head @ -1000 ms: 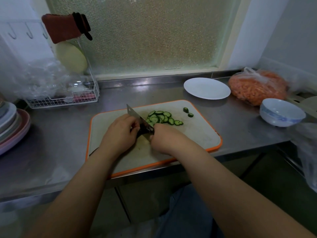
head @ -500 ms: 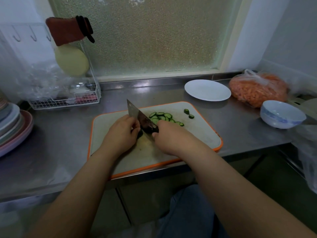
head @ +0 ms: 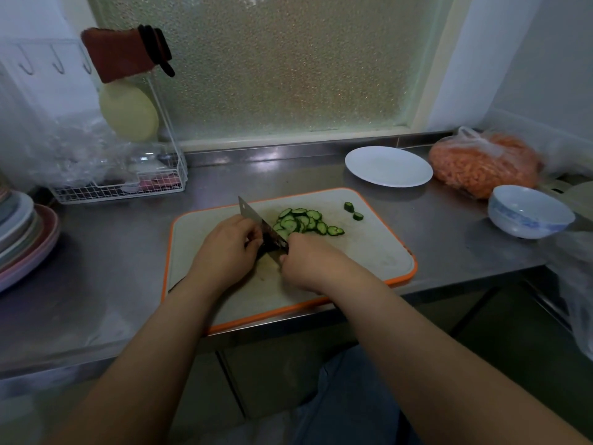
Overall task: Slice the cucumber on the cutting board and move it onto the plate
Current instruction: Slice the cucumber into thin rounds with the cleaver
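Blade (head: 256,220) lower than 0.5 s ago, at cucumber slices (head: 305,222). Right hand (head: 309,261) grip: clenched on handle. Left hand (head: 226,248) grip: curled over the uncut piece, itself hidden.

Frosted window (head: 282,65) glows above steel counter (head: 96,268).

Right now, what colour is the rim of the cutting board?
Orange, around a pale cutting board; the head view shows it clearly.
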### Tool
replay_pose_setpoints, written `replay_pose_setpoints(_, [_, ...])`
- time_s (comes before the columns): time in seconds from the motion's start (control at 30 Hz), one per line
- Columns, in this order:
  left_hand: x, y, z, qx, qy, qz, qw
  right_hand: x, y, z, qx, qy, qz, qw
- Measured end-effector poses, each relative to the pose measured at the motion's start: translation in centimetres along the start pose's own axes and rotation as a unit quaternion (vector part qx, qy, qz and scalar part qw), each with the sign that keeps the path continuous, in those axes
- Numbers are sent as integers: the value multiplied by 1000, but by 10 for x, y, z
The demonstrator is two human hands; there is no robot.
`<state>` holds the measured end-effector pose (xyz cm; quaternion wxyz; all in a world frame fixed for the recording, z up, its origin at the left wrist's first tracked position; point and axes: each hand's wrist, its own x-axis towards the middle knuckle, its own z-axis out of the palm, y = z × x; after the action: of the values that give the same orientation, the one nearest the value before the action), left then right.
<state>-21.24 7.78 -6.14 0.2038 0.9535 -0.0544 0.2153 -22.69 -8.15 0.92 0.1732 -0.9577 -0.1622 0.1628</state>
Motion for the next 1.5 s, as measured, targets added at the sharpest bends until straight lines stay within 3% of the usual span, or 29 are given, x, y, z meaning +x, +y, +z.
replay_pose_setpoints(0.5, [1, -3, -2, -17, -1, -15, 1000, -16, 6, -9, 22, 42, -23, 999])
replay_pose_setpoints(0.97, [-2, -2, -1, -8, 2, -12, 1000, 6, -1, 9, -9, 5, 2, 1000])
replay_pose_setpoints(1.1, [-3, -3, -5, -14, 0, -24, 1000, 9, 9, -1, 32, -3, 11, 999])
replay_pose_setpoints(1.5, [-1, -6, -2, -12, 0, -13, 1000, -12, 8, -8, 19, 33, -26, 999])
